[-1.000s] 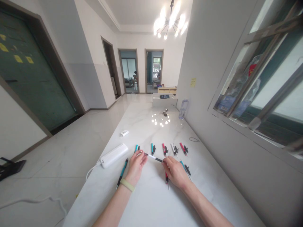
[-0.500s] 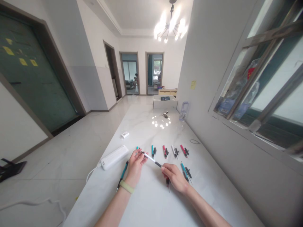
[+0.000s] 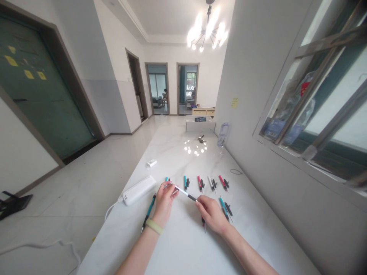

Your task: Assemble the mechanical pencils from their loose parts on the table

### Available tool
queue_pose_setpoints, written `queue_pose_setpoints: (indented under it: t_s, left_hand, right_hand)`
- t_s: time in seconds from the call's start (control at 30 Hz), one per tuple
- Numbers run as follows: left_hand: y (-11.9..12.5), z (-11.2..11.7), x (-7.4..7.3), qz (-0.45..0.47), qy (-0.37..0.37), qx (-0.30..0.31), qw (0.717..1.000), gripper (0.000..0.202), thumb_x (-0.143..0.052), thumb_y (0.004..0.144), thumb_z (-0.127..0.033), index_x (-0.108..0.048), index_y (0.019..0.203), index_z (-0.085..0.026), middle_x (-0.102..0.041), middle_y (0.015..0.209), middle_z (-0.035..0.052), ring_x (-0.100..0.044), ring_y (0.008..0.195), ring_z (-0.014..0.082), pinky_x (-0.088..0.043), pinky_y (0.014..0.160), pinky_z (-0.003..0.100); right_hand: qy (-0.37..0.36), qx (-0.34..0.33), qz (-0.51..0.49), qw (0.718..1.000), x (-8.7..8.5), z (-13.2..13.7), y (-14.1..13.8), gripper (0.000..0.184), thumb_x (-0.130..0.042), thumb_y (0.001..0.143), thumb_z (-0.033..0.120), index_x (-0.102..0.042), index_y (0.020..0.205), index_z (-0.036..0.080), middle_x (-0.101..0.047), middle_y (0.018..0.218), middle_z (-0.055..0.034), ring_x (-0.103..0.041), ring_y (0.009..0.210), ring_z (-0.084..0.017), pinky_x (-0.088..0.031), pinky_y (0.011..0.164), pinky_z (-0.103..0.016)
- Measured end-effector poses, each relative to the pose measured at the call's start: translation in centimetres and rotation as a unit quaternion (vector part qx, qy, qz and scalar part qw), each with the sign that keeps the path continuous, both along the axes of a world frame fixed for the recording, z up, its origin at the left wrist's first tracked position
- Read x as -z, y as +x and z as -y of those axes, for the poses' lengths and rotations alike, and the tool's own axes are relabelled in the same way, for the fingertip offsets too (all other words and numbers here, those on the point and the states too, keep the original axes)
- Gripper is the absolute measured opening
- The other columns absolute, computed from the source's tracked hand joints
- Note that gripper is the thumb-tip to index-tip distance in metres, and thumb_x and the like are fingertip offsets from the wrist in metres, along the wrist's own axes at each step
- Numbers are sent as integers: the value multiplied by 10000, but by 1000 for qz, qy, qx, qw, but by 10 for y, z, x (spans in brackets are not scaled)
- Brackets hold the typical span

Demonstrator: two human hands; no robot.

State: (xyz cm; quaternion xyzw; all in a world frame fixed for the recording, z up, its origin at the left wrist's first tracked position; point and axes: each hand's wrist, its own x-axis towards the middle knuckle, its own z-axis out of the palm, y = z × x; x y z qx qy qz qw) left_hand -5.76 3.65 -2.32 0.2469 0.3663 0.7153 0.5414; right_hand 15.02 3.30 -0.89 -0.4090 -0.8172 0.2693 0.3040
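L hand [image 3: 164, 199] grips one end of a white-and-black pen [image 3: 183, 192] w/ its fingertips; R hand [image 3: 212, 214] has its fingers closed on the other, black end. The pen is held slantwise btw. both hands, above the white table [image 3: 177, 246]. Near L hand lies a teal-and-black pen [image 3: 149, 210]; beside R hand, a teal pen [image 3: 223, 205] w/ a black piece [image 3: 228, 208] next to it.

white and black pen [image 3: 183, 192], teal and black pen [image 3: 149, 209], pinkish-red pen [image 3: 221, 180], black clip [image 3: 228, 208], pale yellow-green wristband [image 3: 154, 226]; white table [image 3: 177, 248] with faint grey marbling, white power strip [image 3: 139, 191], dark green door [image 3: 48, 103], yellow notes [image 3: 29, 74], teal curtain [image 3: 182, 86]
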Motion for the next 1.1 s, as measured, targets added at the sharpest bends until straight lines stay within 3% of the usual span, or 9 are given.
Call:
queue_pose_setpoints:
  t_s: [0.2, 0.47, 0.63, 0.87, 1.1]
  left_hand:
    - [-1, 0, 2, -11, -15, -4, 1000, 328, -788, 722, -268, -562, 940, -176, -649, 848, 22, -652, 801, 124, -532, 793, 271]
    - [-1, 0, 1, -15, -11, -7, 1000, 345, -789, 710, -254, -559, 959, -192, -650, 821, 6, -660, 806, 132, -535, 801, 279]
    - [0, 1, -3, -6, 2, -3, 1000, 323, -773, 717, -230, -556, 955, -199, -665, 869, 16, -671, 881, 151, -527, 854, 297]
    - [7, 4, -3, -3, -11, 10, 1000, 397, -776, 725, -292, -532, 1027, -207, -672, 935, 45, -677, 887, 175, -538, 827, 334]
    - [16, 10, -8, -17, -12, 78, 997, 614, -772, 740, -297, -423, 1246, -280, -667, 998, 59, -686, 920, 216, -536, 836, 388]
  right_hand:
    - [22, -4, 26, 999, 0, -1, 1, 323, -319, 1015, 351, -450, 760, 201, -546, 737, -18, -492, 671, -161, -371, 662, -275]
    - [-128, -7, -76, 989, -1, 1, -1, 414, -310, 1005, 458, -373, 683, 205, -442, 599, 35, -420, 575, -127, -344, 564, -247]
    - [-155, -3, -119, 981, 3, 0, -2, 430, -338, 989, 483, -381, 666, 202, -421, 595, 36, -405, 568, -124, -343, 553, -244]
    - [-114, 5, -90, 989, 7, -1, -3, 416, -356, 987, 462, -400, 668, 198, -430, 579, 38, -410, 554, -121, -324, 540, -242]
    - [-58, -34, -25, 997, 1, 3, -4, 404, -372, 988, 390, -414, 640, 188, -421, 574, 48, -382, 548, -109, -298, 550, -238]
